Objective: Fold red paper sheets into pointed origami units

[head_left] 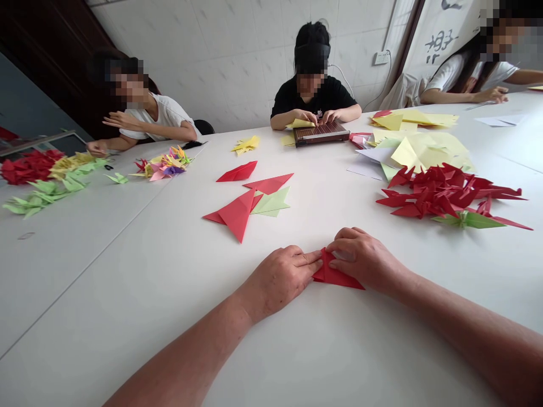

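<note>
The folded red paper (335, 275) lies flat on the white table (127, 294), at about 6 o'clock from the table's centre, close to the wearer. Its long axis runs roughly from 9 to 4 o'clock, tapering to a point at the lower right; a second, shorter tip rises toward 12 o'clock between the fingertips.

The left hand (280, 280) is palm down, fingers extended and close together, fingertips pressing on the paper's left edge. The right hand (365, 257) is also palm down, fingers slightly curled, fingertips pressing the paper's upper right part. Neither hand is closed around the paper; both pin it to the surface.

At 12 o'clock from the hands lie flat red and green folded pieces (250, 206). At 2 o'clock sits a pile of red paper cranes (441, 195), with yellow sheets (424, 147) beyond it. At 10 o'clock, further off, are green, yellow and red folded figures (51, 178) and a small multicoloured heap (165, 164).

Three other people sit at the far side. The middle one has both hands on yellow paper over a dark slatted tray (321, 133).

Dark brush-style characters (440, 42) appear on the panel at upper right; they cannot be read. No brand or label is legible
</note>
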Motion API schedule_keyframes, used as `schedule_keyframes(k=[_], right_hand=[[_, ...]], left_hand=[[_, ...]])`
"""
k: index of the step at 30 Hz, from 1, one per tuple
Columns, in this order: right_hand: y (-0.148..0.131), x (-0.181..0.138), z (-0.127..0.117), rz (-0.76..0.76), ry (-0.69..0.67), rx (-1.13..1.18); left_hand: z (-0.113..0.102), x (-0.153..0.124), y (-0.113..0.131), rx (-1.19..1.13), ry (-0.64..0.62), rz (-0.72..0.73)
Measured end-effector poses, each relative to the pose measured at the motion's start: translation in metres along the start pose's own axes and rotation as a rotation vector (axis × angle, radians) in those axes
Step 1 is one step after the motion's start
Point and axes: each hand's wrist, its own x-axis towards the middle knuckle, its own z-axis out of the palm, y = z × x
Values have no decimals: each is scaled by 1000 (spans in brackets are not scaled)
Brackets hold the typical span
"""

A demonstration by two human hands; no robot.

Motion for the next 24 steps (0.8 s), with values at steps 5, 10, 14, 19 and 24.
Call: schedule_keyframes(k=[5, 10, 14, 19, 24], right_hand=[[-1, 0, -1, 5, -6, 11], [-2, 1, -2, 18, -13, 9], [-1, 0, -2, 22, -15, 21], [-1, 1, -2, 34, -24, 31], [-2, 1, -1, 28, -22, 33]], left_hand=[[0, 0, 0, 10, -27, -8], [0, -1, 0, -6, -39, -22], [1, -1, 0, 11, -46, -23], [0, -1, 1, 31, -51, -27], [-4, 1, 5, 22, -31, -31]])
